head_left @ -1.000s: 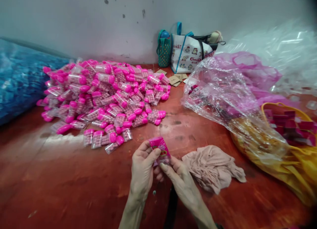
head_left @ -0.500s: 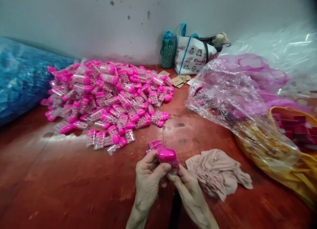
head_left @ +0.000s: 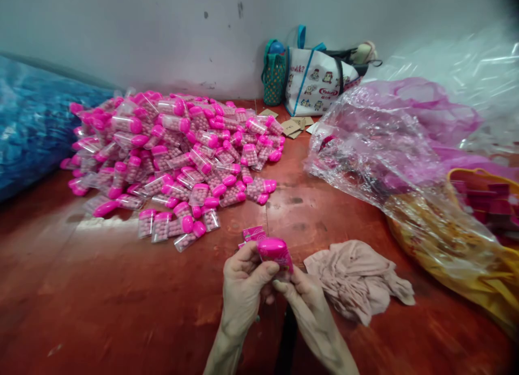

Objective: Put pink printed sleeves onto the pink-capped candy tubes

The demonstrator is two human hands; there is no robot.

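Note:
My left hand and my right hand meet low in the middle of the view, both closed round one small candy bottle with a bright pink cap turned toward me. A pink printed label sticks up just behind the bottle, by my left fingers. Beyond the hands lies a big heap of like bottles, clear with pink caps and pink balls inside.
A crumpled beige cloth lies right of my hands on the red table. Clear plastic bags and a yellow bag of pink boxes fill the right. A blue sack sits left. Tote bags stand by the wall.
A second ago the pink label faced me between my fingers. Now the bottle is turned so its pink cap faces me and the label sits behind it. The view shifted slightly.

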